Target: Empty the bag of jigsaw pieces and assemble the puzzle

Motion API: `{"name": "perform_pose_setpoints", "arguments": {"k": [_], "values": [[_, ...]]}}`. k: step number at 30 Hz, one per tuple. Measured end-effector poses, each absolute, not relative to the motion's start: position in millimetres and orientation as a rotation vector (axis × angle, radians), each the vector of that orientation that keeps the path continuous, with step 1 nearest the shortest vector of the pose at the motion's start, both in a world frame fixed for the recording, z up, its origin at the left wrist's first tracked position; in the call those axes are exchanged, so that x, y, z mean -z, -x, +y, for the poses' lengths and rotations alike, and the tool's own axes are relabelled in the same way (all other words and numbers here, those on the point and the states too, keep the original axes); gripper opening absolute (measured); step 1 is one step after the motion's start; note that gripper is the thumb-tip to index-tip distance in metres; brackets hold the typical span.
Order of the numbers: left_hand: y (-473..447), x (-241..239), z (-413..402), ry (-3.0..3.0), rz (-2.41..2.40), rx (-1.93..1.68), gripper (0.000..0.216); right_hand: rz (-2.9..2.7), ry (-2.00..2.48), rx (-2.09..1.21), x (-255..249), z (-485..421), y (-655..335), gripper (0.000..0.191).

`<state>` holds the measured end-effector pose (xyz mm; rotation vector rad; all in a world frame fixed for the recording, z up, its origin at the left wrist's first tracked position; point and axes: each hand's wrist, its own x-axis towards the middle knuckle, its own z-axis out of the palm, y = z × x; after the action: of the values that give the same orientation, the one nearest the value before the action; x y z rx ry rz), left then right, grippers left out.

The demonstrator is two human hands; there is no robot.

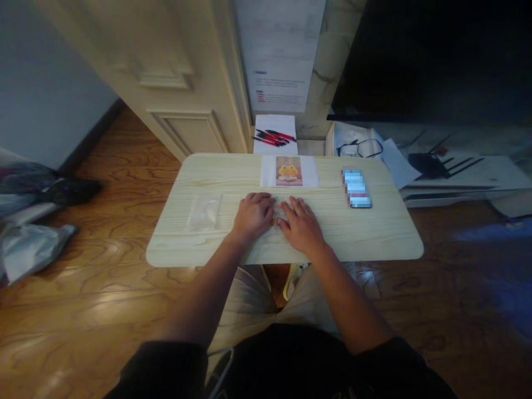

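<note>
Both my hands rest side by side on a small light wooden table (374, 238), near its front middle. My left hand (252, 215) has its fingers curled down over a small pale thing (277, 212) lying between the two hands; I cannot make out what it is. My right hand (300, 223) lies beside it with fingers bent, fingertips touching the same small thing. Just beyond the hands lies a picture card (288, 170) showing a yellow figure on a white sheet.
A clear plastic bag (203, 211) lies on the table's left part. A phone (356, 188) lies at the right. Behind the table are red and black pens (274, 137) on paper, eyeglasses (359, 148), loose papers, and a cabinet. Grey bags sit on the floor at left.
</note>
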<state>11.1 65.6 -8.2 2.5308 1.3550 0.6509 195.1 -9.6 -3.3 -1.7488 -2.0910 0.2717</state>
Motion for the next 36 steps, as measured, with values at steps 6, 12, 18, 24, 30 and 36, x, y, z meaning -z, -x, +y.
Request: {"name": "perform_pose_setpoints", "arguments": {"k": [6,12,18,24,30,36], "values": [[-13.4,-0.4,66.1,-2.560,1.300,-0.641,0.040,-2.063,1.600,-0.275,-1.1,-0.5,-189.8,0.044],[-7.4,-3.0,43.5,-2.543,1.169,-0.805,0.030,-2.168,1.541,-0.330,-11.5,27.6,-207.5,0.046],[-13.4,-1.7,24.8,-2.663,0.946,-0.727,0.024,-2.312,1.482,-0.399,-9.1,58.4,-198.8,0.041],[-13.8,6.0,27.7,-2.691,0.947,-0.719,0.033,-2.324,1.689,-0.304,-17.9,50.9,-209.8,0.037],[-22.8,6.7,26.9,-2.670,0.995,-0.728,0.036,-2.158,1.938,-0.246,-17.4,35.2,-235.6,0.042],[-37.4,2.1,19.3,-2.635,0.962,-0.645,0.043,-1.973,1.954,-0.226,-1.9,20.6,-267.0,0.045]]}}
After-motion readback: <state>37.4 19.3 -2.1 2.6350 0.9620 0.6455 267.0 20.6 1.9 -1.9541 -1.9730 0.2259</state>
